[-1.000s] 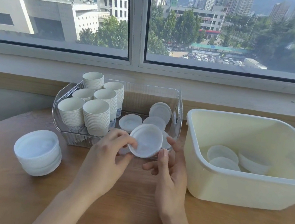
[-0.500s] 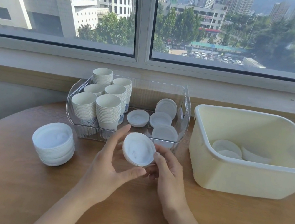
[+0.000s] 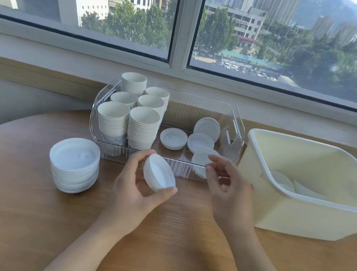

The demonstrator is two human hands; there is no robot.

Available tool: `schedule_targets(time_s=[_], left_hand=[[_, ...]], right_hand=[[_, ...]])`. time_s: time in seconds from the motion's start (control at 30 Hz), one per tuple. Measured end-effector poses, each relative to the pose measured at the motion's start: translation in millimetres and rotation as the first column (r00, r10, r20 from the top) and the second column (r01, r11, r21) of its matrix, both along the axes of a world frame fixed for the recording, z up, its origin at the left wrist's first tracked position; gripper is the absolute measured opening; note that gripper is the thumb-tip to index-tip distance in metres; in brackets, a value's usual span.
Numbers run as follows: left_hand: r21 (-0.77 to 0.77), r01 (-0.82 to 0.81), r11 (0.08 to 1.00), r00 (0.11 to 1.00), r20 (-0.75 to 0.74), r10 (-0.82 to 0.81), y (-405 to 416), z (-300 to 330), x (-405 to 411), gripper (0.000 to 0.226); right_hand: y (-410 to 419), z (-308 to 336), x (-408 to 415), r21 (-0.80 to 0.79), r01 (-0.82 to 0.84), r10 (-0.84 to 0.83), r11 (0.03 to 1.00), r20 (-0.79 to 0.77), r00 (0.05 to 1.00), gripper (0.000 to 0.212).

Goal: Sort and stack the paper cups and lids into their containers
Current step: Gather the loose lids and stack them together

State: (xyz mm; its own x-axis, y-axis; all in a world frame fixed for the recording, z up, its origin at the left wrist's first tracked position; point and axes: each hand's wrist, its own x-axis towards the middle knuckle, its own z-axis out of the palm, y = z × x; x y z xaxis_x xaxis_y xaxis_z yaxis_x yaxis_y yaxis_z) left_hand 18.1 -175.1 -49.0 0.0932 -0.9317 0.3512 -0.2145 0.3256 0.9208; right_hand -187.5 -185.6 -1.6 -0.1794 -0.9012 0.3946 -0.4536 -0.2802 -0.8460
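Setting: wooden table [image 3: 6, 213] set against a window sill; city buildings and trees visible through the glass.
Clear bin [image 3: 236, 130]: sits at the table's far edge; left half holds six upright stacks of paper cups [image 3: 142, 127], mouths facing up; right half holds loose lids [image 3: 173, 138], one leaning upright against the back wall.
Cream tub [image 3: 301, 212]: right of the clear bin, cut off by the frame's right edge; a few lids lie inside, partly hidden behind the near wall and hard to count.
Lid stack [image 3: 73, 162]: stands on the table left of the hands, flat, tops facing up.
Left hand [image 3: 135, 189]: grips a small nested stack of held lids [image 3: 159, 176] between thumb and fingers, just in front of the clear bin.
Held lids orientation: tilted, open face turned up and to the right; how many lids cannot be determined.
Right hand [image 3: 227, 186]: fingers loosely curled, holding nothing, near the held lids without touching; it hides part of a lid at the bin's front wall.
Forearms: both cut off by the lower frame edge.
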Motion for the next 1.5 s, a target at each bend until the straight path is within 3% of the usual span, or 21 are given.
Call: schedule_targets(time_s=[0.1, 0.17, 0.33, 0.53, 0.67, 0.83, 0.93, 1.0, 1.13, 1.23, 1.5], left_hand=[[-0.011, -0.010, 1.000, 1.000, 0.004, 0.010, -3, 0, 3, 0.083], [-0.023, -0.030, 0.999, 1.000, 0.003, 0.030, -4, 1, 3, 0.083], [-0.014, -0.057, 0.998, 0.995, -0.079, 0.056, -10, -1, 6, 0.088], [-0.011, -0.074, 0.997, 0.993, -0.094, 0.073, -13, -3, 9, 0.088], [-0.003, -0.075, 0.997, 0.993, -0.088, 0.074, -12, -3, 9, 0.089], [0.002, -0.070, 0.998, 0.993, -0.093, 0.070, -10, 0, 10, 0.089], [0.001, -0.070, 0.998, 0.993, -0.095, 0.070, -10, 1, 9, 0.089], [0.006, -0.064, 0.998, 0.992, -0.108, 0.064, -7, 4, 8, 0.090], [-0.006, -0.044, 0.999, 0.993, -0.108, 0.043, -4, 10, 7, 0.089], [-0.009, -0.006, 1.000, 0.994, -0.113, 0.005, -2, 12, 6, 0.086], [0.004, 0.054, 0.999, 0.992, -0.113, -0.054, -3, 11, 4, 0.087]], right_hand=[[-31, 15, 14, -0.034, -0.084, 0.075, 0.996, -0.215, 0.974, 0.020], [-57, 23, 23, 0.027, -0.134, 0.135, 0.991, -0.346, 0.929, 0.019], [-115, 30, 43, 0.295, -0.165, 0.292, 0.941, -0.463, 0.837, 0.021], [-159, 7, 52, 0.363, -0.042, 0.290, 0.931, -0.663, 0.690, 0.027], [-162, 2, 48, 0.301, -0.036, 0.244, 0.953, -0.692, 0.679, 0.015], [-140, 14, 39, 0.155, -0.056, 0.134, 0.986, -0.557, 0.820, 0.012], [-107, 22, 34, 0.106, -0.096, 0.123, 0.990, -0.292, 0.949, 0.012], [-77, 22, 33, 0.065, -0.119, 0.126, 0.991, -0.116, 0.985, 0.012], [-17, 2, 38, 0.030, -0.194, 0.182, 0.981, 0.225, 0.957, 0.012], [6, -18, 43, 0.010, -0.317, 0.291, 0.948, 0.367, 0.883, 0.013], [4, -34, 30, 0.004, -0.466, 0.440, 0.885, 0.323, 0.838, 0.010]])
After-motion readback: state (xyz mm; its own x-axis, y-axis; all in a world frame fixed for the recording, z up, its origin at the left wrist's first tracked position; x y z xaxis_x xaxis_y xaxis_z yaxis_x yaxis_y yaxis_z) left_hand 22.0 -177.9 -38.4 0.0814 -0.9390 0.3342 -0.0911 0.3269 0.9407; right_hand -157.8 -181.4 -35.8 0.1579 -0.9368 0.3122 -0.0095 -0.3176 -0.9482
